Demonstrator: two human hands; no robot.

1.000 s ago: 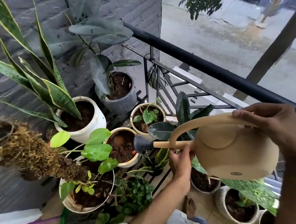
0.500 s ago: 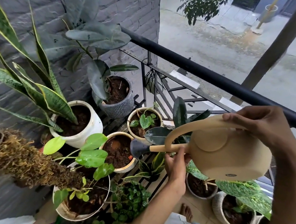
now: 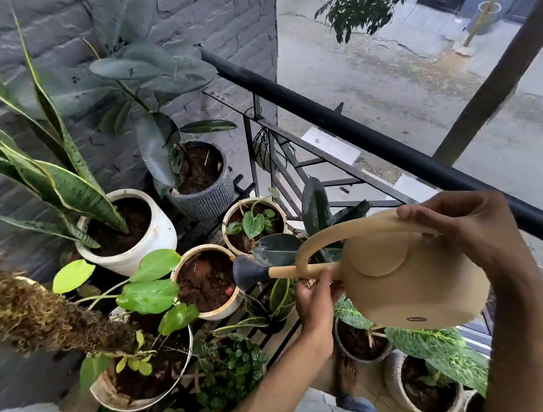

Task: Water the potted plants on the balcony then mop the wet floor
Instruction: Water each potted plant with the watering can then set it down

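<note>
head view: right hand [image 3: 467, 235] grips the handle of the watering can [image 3: 407, 277], left hand [image 3: 313, 300] pinches its spout; the rose hangs over the small beige pot [image 3: 204, 280]. tilt slowly, keep water on the soil.

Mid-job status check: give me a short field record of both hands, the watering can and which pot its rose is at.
right hand: grips the looped handle of the beige plastic watering can
left hand: holds the can's spout from below
dark rose head: at the rim of the cream-rimmed pot of bare soil
water flow: none visible
can tilt: spout roughly level
</note>
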